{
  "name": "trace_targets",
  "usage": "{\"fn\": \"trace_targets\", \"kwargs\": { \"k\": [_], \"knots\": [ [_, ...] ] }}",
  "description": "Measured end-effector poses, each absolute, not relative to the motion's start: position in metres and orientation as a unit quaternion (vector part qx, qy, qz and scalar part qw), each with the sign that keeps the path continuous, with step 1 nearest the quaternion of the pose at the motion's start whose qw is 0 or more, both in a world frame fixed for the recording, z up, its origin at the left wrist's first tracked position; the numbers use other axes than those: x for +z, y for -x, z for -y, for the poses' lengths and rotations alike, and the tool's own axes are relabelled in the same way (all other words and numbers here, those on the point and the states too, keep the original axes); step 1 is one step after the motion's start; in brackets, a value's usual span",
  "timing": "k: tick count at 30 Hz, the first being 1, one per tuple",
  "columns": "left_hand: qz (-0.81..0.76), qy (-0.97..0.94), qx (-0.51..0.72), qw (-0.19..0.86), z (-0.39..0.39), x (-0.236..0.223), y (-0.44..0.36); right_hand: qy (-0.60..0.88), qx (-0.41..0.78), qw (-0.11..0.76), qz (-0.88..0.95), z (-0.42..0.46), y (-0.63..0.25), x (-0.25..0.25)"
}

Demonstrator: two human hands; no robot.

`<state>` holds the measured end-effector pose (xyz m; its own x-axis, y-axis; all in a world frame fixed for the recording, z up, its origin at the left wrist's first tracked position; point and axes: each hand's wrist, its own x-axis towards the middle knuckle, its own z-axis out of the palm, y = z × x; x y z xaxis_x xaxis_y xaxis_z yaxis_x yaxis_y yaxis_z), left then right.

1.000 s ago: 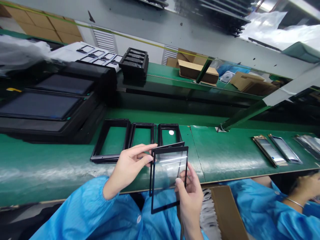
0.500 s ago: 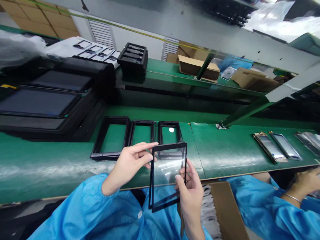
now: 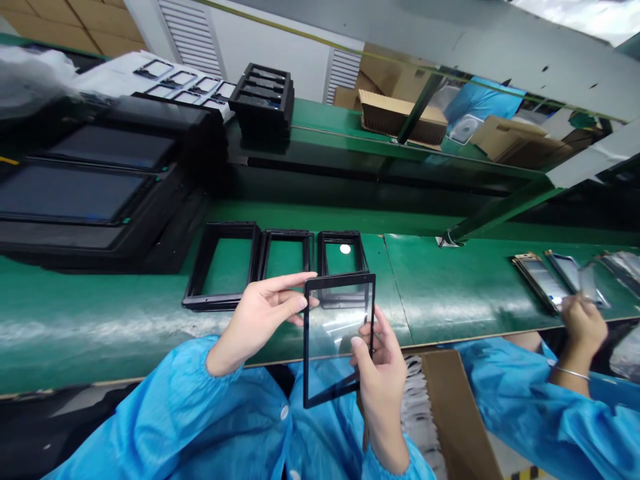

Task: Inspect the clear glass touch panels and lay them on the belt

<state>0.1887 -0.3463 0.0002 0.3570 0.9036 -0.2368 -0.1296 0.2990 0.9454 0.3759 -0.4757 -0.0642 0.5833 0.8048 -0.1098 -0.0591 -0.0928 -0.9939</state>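
Holding clear, black-bordered rectangular panel (image 3: 336, 333) up at near edge of green-topped desk (image 3: 450, 303), pinched upper left by left hand (image 3: 263, 313), gripped at right by right hand (image 3: 381, 373). Likely light, stiff, brittle; keep to border. Can't tell glass from plastic.

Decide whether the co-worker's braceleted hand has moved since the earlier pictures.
Yes: the co-worker's hand has moved leftward, closer to the screens on the bench.

A black slotted plastic tray (image 3: 261, 90) is standing on a green shelf (image 3: 325, 121), left of a long brown cardboard box (image 3: 383, 115). Crumpled translucent plastic sheeting (image 3: 37, 77) is lying at far left, in front of stacked brown cartons (image 3: 55, 30).
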Motion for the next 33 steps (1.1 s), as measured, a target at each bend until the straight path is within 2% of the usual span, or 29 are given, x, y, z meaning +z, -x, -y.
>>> {"fn": "trace_targets", "kwargs": {
  "k": [5,11,22,25,29,31,33],
  "knots": [
    [-0.454,-0.480,0.388,0.642,0.347,0.007,-0.188,0.690,0.195,0.558,0.417,0.469,-0.387,-0.052],
    [-0.448,-0.520,0.359,0.632,0.351,0.015,-0.182,0.579,0.390,0.626,0.348,0.440,-0.413,-0.018],
    [-0.447,-0.532,0.360,0.623,0.355,-0.002,-0.167,0.602,0.367,0.625,0.337,0.434,-0.405,-0.003],
    [-0.439,-0.594,0.345,0.580,0.353,0.002,-0.170,0.602,0.353,0.632,0.338,0.435,-0.402,-0.001],
    [-0.368,-0.781,0.256,0.435,0.351,0.017,-0.180,0.579,0.407,0.592,0.386,0.430,-0.392,0.001],
    [-0.322,-0.817,0.184,0.441,0.348,0.022,-0.184,0.558,0.462,0.562,0.399,0.428,-0.392,0.001],
    [-0.320,-0.790,0.148,0.502,0.347,0.023,-0.184,0.548,0.513,0.531,0.393,0.428,-0.402,0.000]
  ]
}}
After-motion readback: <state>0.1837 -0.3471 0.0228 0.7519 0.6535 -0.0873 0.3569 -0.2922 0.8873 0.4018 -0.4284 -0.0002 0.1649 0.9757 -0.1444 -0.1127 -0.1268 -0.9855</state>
